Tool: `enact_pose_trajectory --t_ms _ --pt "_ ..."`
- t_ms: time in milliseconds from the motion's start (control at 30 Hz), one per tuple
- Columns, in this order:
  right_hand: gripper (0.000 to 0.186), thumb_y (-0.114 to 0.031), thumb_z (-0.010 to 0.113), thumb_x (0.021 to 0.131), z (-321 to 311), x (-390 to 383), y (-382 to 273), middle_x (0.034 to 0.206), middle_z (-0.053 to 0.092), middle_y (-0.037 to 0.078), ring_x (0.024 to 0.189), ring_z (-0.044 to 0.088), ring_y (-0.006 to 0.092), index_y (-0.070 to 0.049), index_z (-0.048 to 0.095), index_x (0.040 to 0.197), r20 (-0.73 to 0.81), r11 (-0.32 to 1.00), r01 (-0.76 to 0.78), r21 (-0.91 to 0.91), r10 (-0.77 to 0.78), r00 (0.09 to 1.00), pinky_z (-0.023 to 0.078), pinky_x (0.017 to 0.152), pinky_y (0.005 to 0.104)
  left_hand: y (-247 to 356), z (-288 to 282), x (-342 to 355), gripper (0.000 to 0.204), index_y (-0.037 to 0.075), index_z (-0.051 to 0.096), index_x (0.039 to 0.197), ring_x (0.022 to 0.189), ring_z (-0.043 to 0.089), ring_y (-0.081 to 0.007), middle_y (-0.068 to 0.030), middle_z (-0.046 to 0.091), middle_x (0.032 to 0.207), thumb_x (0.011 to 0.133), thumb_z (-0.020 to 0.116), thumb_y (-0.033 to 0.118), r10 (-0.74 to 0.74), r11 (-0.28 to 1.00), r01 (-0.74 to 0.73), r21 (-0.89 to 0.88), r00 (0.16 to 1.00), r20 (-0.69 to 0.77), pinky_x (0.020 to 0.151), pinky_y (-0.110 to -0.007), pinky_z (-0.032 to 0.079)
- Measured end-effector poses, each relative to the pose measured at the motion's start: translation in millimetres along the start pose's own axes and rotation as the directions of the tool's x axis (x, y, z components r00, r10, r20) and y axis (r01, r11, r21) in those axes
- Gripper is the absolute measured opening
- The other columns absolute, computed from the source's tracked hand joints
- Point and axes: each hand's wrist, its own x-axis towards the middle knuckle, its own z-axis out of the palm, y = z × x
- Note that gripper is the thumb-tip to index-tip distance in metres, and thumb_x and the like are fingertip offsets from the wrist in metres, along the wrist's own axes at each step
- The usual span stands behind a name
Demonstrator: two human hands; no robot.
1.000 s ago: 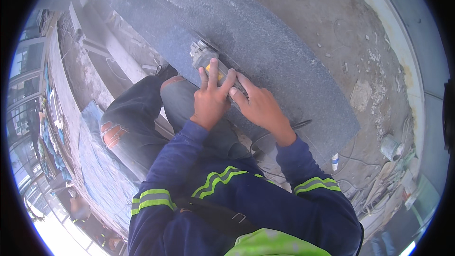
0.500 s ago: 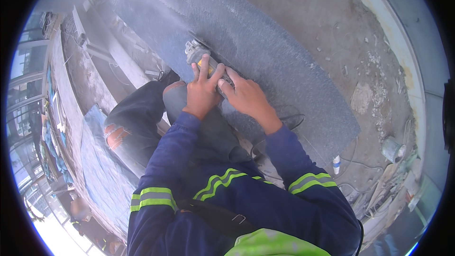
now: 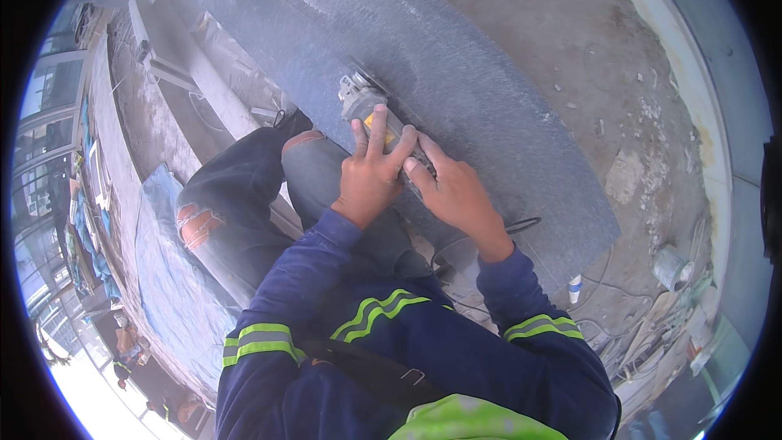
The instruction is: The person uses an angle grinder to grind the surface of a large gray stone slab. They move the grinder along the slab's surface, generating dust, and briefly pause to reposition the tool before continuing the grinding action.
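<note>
Both my hands are closed round a dusty grey and yellow angle grinder (image 3: pixel 362 104) over a long grey stone slab (image 3: pixel 505 130). My left hand (image 3: pixel 373 169) grips the body just behind the head, its fingers laid along the top. Further back, my right hand (image 3: pixel 458 189) wraps the rear of the handle. The thin cutting disc (image 3: pixel 368 75) stands on edge at the slab's surface; whether it touches the stone cannot be made out. A dark cord (image 3: pixel 521 224) loops near my right wrist.
My bent knee (image 3: pixel 305 147) presses close to the slab's left side. Pale planks (image 3: pixel 195 73) and a blue sheet (image 3: pixel 167 236) lie to the left. On the right are rubble, a dusty bucket (image 3: pixel 672 267), a white and blue cup (image 3: pixel 575 288) and tangled cables. Other people are at the far lower left.
Both hands and the grinder have moved right and toward me along the slab. The plume of dust ahead of the disc has thinned.
</note>
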Motion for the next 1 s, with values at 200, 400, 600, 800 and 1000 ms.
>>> enact_pose_trajectory --t_ms 200,400,600,800,1000 --pt "0.069 -0.049 0.054 0.111 15 30 3 0.116 0.079 0.032 0.109 0.075 0.053 -0.004 0.052 0.164 -0.034 0.999 0.043 -0.032 -0.044 0.998 0.058 0.098 0.0577 -22 10 12 0.074 0.031 0.064 0.144 0.128 0.066 -0.0646 -0.0288 0.047 0.168 0.076 0.089 0.016 -0.001 1.0 0.001 -0.016 1.0 -0.003 0.072 -0.052 0.072" --pt "0.069 -0.047 0.053 0.11 4 45 -6 0.125 0.076 0.034 0.116 0.074 0.0511 -0.005 0.052 0.164 0.05 0.995 -0.071 0.076 0.067 0.997 0.057 0.098 0.0562 -28 19 18 0.074 0.031 0.064 0.146 0.132 0.063 -0.0661 -0.0281 0.048 0.167 0.077 0.089 0.017 -0.013 1.0 0.011 -0.027 0.998 -0.054 0.074 -0.053 0.071" --pt "0.073 -0.048 0.052 0.11 5 22 -23 0.148 0.067 0.024 0.115 0.076 0.0298 -0.007 0.046 0.171 0.09 0.976 -0.206 0.065 0.2 0.976 0.06 0.064 0.0358 -5 47 -5 0.045 0.028 0.068 0.136 0.146 0.052 -0.0642 -0.0262 0.042 0.171 0.092 0.077 0.021 -0.068 0.998 0.063 -0.03 0.978 -0.197 0.068 -0.041 0.069" --pt "0.07 -0.051 0.049 0.114 17 63 -18 0.157 0.062 0.019 0.134 0.066 0.0368 -0.011 0.047 0.171 0.005 0.958 -0.285 0.02 0.285 0.959 0.063 0.079 0.0449 -25 77 20 0.036 0.025 0.07 0.131 0.15 0.048 -0.0653 -0.0251 0.046 0.166 0.096 0.075 0.022 -0.161 0.975 0.103 -0.199 0.939 -0.303 0.068 -0.042 0.067" --pt "0.072 -0.054 0.051 0.113 43 200 -26 0.148 0.067 0.017 0.114 0.074 0.0304 -0.01 0.049 0.17 0.065 0.996 -0.054 0.064 0.05 0.997 0.057 0.06 0.0345 -128 83 82 0.035 0.027 0.07 0.132 0.156 0.04 -0.0626 -0.0215 0.045 0.166 0.098 0.075 0.027 -0.234 0.957 0.165 -0.238 0.927 -0.295 0.092 -0.052 0.062"
